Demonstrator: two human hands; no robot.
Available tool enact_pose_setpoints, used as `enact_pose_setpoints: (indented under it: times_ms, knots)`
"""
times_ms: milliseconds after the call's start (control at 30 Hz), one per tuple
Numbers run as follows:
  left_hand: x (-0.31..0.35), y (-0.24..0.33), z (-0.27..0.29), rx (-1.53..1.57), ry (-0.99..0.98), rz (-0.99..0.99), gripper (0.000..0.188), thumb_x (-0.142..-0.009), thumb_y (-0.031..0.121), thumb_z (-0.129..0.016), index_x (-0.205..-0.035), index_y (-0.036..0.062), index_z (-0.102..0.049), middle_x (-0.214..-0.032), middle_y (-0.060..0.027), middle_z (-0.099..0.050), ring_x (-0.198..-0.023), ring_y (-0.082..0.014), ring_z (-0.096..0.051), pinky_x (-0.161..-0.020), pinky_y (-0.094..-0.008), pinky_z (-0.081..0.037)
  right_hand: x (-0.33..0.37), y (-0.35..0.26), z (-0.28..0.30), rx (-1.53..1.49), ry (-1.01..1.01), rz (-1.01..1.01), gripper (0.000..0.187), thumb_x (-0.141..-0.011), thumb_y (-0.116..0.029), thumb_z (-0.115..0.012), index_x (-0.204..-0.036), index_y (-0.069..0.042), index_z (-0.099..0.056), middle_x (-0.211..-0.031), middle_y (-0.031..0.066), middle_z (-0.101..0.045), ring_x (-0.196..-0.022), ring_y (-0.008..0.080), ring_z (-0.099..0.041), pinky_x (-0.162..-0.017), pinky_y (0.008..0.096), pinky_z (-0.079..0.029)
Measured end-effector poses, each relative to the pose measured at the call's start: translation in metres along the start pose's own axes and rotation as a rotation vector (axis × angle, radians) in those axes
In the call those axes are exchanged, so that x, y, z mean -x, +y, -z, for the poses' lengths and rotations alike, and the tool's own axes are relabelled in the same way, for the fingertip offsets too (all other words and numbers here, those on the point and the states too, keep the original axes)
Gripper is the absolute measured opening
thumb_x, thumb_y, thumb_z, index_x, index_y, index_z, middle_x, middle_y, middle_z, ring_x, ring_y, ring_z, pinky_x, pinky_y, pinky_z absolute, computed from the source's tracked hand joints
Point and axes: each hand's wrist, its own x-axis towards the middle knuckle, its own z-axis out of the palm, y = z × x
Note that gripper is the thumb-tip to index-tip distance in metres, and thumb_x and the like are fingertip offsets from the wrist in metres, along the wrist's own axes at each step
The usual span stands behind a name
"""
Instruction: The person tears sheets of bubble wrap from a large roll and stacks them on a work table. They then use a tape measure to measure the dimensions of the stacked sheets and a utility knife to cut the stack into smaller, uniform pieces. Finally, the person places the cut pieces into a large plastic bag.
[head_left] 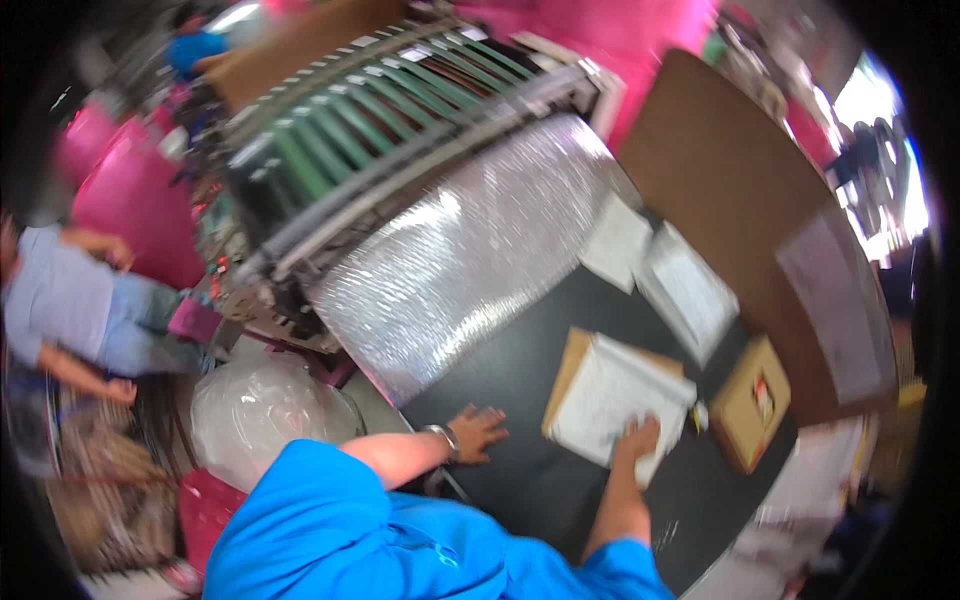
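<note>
My left hand [478, 434] lies on the dark tabletop [500, 500] with its fingers spread, holding nothing. A metallic band circles that wrist. My right hand [640, 438] rests on the lower right part of a white sheet-like stack [610, 395]. Blur hides how its fingers are set and whether they grip the white layer. Beneath the stack, a tan cardboard piece [568, 375] shows at the left and top edges. Right of the stack stands a tan box [754, 405] with a red and dark picture. A small yellow and white item [698, 416] lies between them.
Silvery bubble sheeting [470, 260] spreads from a machine with green rollers [390, 105]. White packets [685, 290] lie beyond the stack. A brown board [720, 150] borders the right side. A full translucent plastic bag [265, 415] and another person [70, 290] are at left.
</note>
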Motion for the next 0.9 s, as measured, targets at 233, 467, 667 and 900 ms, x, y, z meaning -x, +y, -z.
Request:
enact_pose_setpoints:
  times_ms: [233,467,667,900]
  knots:
    - [0.07,0.009,-0.041,0.448,0.039,0.205,0.058,-0.073,0.032,-0.06,-0.124,0.0104,-0.04,-0.134,-0.0166,-0.027,-0.12,-0.0304,-0.031,-0.096,-0.0362,-0.031,-0.013,-0.057,0.042,1.084,0.028,0.627,0.027,-0.08,-0.023,-0.051,-0.104,-0.011,-0.05,-0.097,0.0148,-0.054,-0.092,0.031,-0.052,-0.08,0.0397,-0.04]
    - [0.093,0.033,-0.009,0.775,-0.193,0.481,0.058,-0.076,0.029,-0.059,-0.126,0.0111,-0.036,-0.137,-0.0165,-0.021,-0.118,-0.0314,-0.036,-0.094,-0.0352,-0.034,-0.023,-0.062,0.059,1.149,-0.033,0.456,0.029,-0.079,-0.021,-0.055,-0.102,-0.006,-0.043,-0.097,0.0185,-0.05,-0.088,0.0326,-0.052,-0.077,0.037,-0.041]
    - [0.101,0.028,-0.018,0.629,-0.122,0.473,0.058,-0.076,0.03,-0.057,-0.127,0.0121,-0.035,-0.136,-0.0197,-0.021,-0.118,-0.0333,-0.035,-0.094,-0.0362,-0.034,-0.029,-0.061,0.04,1.17,0.032,0.178,0.039,-0.074,-0.03,-0.062,-0.103,-0.014,-0.042,-0.107,0.0125,-0.048,-0.102,0.0302,-0.047,-0.086,0.0483,-0.031]
    - [0.112,0.022,-0.028,0.613,-0.112,0.518,0.059,-0.075,0.031,-0.059,-0.126,0.0124,-0.037,-0.134,-0.0202,-0.024,-0.115,-0.0342,-0.039,-0.09,-0.0373,-0.038,-0.014,-0.084,0.012,1.295,0.143,0.088,0.053,-0.066,-0.036,-0.068,-0.105,-0.016,-0.039,-0.111,0.0088,-0.048,-0.107,0.0301,-0.043,-0.089,0.0495,-0.028]
